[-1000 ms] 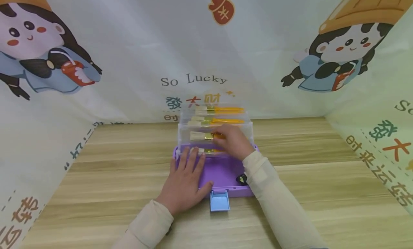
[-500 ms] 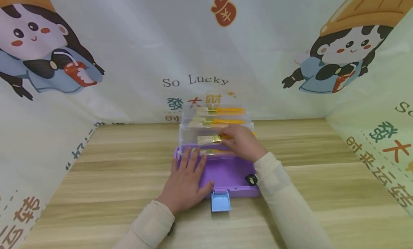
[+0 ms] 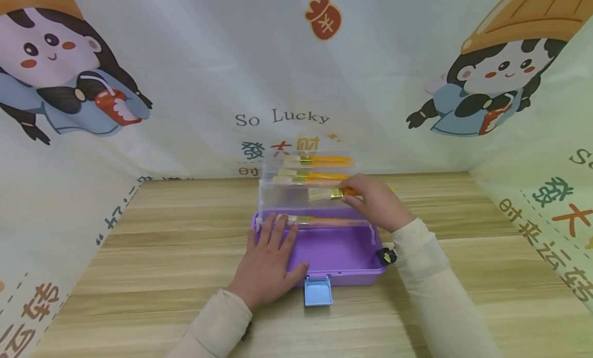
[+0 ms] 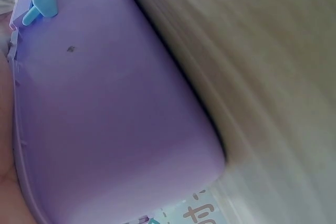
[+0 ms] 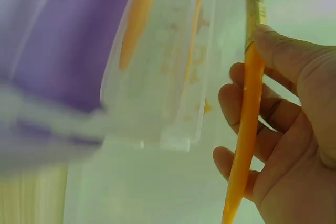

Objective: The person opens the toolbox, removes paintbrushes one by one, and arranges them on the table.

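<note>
Latch (image 3: 317,292) of pale blue, at lower centre of the head view. Up and left of that, left grip (image 3: 266,270) with fingers apart, resting on the open purple box (image 3: 349,279); beneath, wood-grained bench (image 3: 139,291). Farther up, right of centre, right grip (image 3: 382,203) with thumb and fingers pinched round a paintbrush (image 3: 337,193), bristles leftward, near the clear trays (image 3: 278,195). In those, more brushes (image 3: 331,161). Across the top, printed backdrop (image 3: 394,80).

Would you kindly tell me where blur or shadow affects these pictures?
Left wrist: the tabletop is smeared by blur; right wrist: the purple box is blurred, the held brush sharper; head: clearer overall, with a soft shadow beside the right sleeve.
</note>
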`<action>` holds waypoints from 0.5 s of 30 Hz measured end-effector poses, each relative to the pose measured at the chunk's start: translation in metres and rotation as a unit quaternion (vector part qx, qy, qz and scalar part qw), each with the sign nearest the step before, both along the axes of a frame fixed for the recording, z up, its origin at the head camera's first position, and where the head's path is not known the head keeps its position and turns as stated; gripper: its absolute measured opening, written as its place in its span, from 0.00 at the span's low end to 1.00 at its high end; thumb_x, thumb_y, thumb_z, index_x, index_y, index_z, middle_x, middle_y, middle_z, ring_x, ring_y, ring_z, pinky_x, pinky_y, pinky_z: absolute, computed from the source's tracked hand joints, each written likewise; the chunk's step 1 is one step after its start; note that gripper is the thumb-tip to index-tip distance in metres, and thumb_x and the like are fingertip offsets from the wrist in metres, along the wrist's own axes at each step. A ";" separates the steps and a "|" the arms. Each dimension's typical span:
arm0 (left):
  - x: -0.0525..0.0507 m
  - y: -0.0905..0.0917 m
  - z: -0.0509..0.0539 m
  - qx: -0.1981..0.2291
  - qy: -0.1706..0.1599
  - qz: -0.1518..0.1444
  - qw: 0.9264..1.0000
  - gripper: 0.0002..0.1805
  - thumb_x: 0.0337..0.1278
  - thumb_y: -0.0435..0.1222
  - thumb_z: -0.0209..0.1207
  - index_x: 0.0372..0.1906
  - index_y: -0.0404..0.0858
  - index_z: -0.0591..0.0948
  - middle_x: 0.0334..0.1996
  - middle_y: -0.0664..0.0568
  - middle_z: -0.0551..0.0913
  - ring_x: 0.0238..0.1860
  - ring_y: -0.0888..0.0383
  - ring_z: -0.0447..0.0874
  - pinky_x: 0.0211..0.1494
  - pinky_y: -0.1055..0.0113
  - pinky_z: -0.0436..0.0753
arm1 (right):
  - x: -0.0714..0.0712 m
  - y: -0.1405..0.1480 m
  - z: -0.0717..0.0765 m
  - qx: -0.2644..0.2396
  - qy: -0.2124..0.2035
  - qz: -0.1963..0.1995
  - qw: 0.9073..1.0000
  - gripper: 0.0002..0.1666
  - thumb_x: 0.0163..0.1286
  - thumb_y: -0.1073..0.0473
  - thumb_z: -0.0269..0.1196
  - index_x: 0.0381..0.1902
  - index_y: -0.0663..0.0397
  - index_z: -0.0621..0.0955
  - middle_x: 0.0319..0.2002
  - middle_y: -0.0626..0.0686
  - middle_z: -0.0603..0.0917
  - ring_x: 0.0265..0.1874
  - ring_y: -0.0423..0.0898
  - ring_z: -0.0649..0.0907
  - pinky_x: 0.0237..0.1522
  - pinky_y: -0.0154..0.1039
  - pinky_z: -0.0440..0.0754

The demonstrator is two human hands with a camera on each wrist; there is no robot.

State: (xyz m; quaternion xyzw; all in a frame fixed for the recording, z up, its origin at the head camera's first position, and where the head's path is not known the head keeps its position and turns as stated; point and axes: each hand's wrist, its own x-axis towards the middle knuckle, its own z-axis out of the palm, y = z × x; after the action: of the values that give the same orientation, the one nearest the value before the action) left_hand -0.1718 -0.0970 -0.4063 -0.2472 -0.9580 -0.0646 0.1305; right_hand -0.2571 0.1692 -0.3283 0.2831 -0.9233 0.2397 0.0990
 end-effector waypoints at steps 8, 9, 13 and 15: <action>0.000 0.000 0.000 -0.001 -0.002 0.002 1.000 0.44 0.66 0.64 0.43 0.77 0.39 0.61 0.77 0.39 0.53 0.77 0.40 0.43 0.71 0.33 0.49 | -0.006 0.022 0.000 -0.012 -0.003 -0.016 1.000 0.16 0.70 0.64 0.64 0.53 0.64 0.81 0.53 0.62 0.82 0.53 0.59 0.81 0.57 0.55 0.76; 0.000 0.000 0.000 0.000 -0.002 0.002 1.000 0.44 0.66 0.64 0.43 0.77 0.39 0.61 0.77 0.39 0.53 0.77 0.40 0.43 0.71 0.33 0.49 | -0.007 0.025 -0.001 -0.014 -0.005 -0.018 1.000 0.15 0.70 0.64 0.63 0.53 0.64 0.81 0.53 0.62 0.82 0.53 0.59 0.81 0.57 0.56 0.76; 0.000 -0.001 0.000 0.003 -0.003 -0.003 1.000 0.44 0.67 0.63 0.43 0.77 0.38 0.60 0.77 0.39 0.52 0.77 0.39 0.42 0.71 0.33 0.48 | -0.014 0.036 -0.006 -0.013 -0.010 -0.034 0.999 0.15 0.72 0.64 0.61 0.54 0.65 0.80 0.54 0.63 0.81 0.54 0.61 0.80 0.57 0.58 0.75; -0.001 -0.001 0.000 0.002 0.004 -0.005 1.000 0.44 0.66 0.63 0.44 0.77 0.39 0.61 0.77 0.39 0.53 0.77 0.39 0.43 0.71 0.33 0.48 | -0.018 0.042 -0.009 -0.013 -0.008 -0.041 0.999 0.16 0.73 0.64 0.60 0.55 0.65 0.79 0.54 0.64 0.80 0.53 0.61 0.80 0.57 0.58 0.75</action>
State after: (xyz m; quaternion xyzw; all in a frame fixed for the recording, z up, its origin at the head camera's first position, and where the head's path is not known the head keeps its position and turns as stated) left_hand -0.1726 -0.0981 -0.4060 -0.2515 -0.9561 -0.0663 0.1348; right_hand -0.2748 0.2110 -0.3370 0.2423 -0.9317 0.2493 0.1052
